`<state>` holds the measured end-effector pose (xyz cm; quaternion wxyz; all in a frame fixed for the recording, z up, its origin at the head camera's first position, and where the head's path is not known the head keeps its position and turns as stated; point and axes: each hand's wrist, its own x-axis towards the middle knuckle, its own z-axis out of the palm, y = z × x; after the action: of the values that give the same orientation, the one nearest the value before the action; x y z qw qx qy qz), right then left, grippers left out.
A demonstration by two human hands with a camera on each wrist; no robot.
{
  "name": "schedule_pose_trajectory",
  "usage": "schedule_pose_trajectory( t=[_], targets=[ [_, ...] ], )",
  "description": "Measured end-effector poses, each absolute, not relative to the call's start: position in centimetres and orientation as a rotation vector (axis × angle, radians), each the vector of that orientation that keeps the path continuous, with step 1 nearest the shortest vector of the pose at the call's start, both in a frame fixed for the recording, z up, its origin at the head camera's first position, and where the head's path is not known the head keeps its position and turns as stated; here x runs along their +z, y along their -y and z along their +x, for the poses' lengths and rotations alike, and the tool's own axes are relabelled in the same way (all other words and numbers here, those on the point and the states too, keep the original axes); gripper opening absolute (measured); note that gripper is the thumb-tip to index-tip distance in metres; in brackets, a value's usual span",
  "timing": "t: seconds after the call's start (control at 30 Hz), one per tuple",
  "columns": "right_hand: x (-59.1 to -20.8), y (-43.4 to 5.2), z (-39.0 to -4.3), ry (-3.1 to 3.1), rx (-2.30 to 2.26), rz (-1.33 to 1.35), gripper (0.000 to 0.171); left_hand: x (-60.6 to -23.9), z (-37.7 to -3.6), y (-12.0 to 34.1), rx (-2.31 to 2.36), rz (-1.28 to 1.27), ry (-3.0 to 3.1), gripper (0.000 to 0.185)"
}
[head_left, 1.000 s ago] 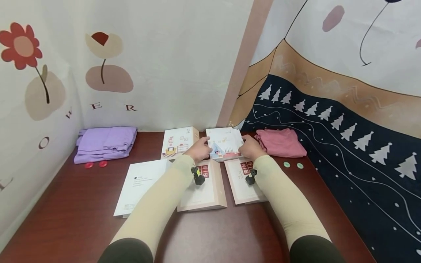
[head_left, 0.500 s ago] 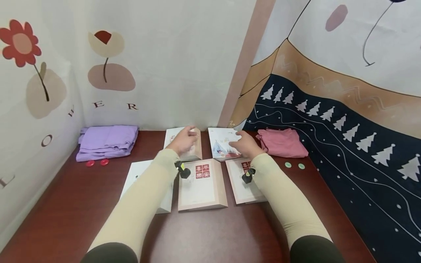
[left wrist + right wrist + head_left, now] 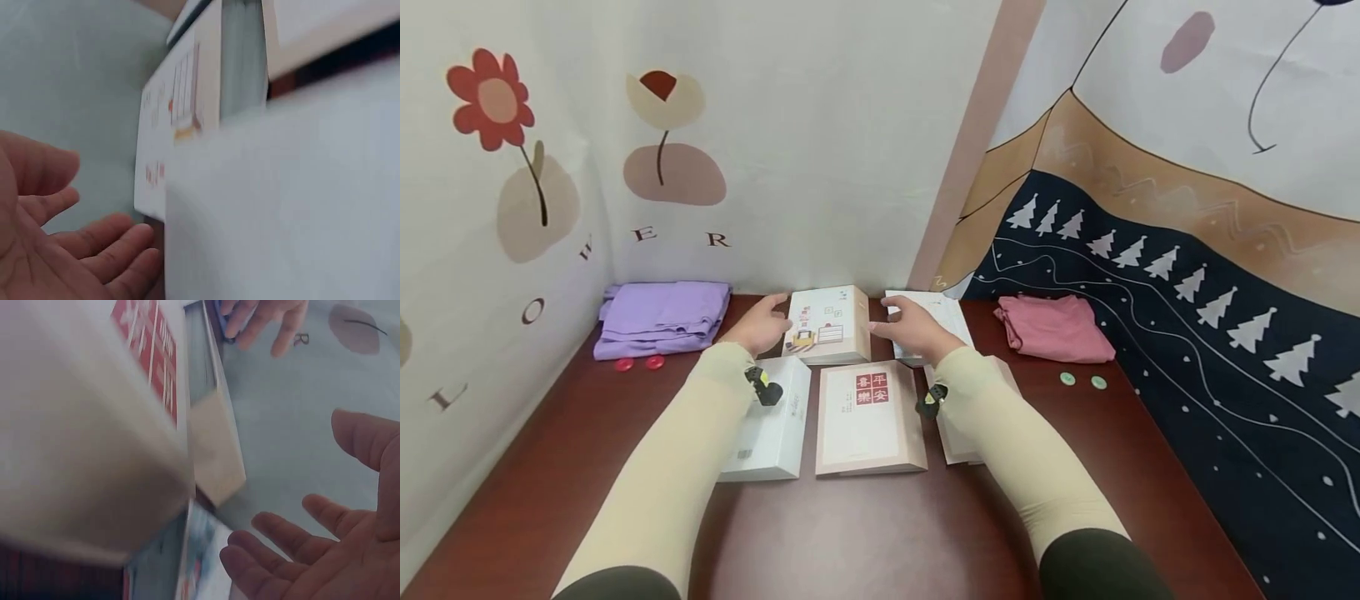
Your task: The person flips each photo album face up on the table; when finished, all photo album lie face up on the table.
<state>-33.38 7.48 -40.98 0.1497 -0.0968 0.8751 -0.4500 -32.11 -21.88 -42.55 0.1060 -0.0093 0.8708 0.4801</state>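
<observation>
Hands flank the illustrated box

The box [image 3: 827, 323] stands on the desk [image 3: 880, 533] between the left hand [image 3: 765, 323] and right hand [image 3: 908, 332], both released, fingers spread.

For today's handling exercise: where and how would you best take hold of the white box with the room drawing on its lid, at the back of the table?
Probably by its two short side walls, one hand from each side. The white box with the room drawing lies flat, its lid tilted toward the viewer; the left hand and right hand flank it, open, a ready two-sided grip.
</observation>
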Motion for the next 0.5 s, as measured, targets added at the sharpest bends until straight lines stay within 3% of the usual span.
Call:
schedule_pose_trajectory(
  t=[0.5],
  targets=[
    [-42.1, -3.7, -34.4, -2.437, -1.097, -0.371, 0.077, -42.9, -32.0, 23.1, 1.065, 0.098, -2.609, 0.069]
  ],
)
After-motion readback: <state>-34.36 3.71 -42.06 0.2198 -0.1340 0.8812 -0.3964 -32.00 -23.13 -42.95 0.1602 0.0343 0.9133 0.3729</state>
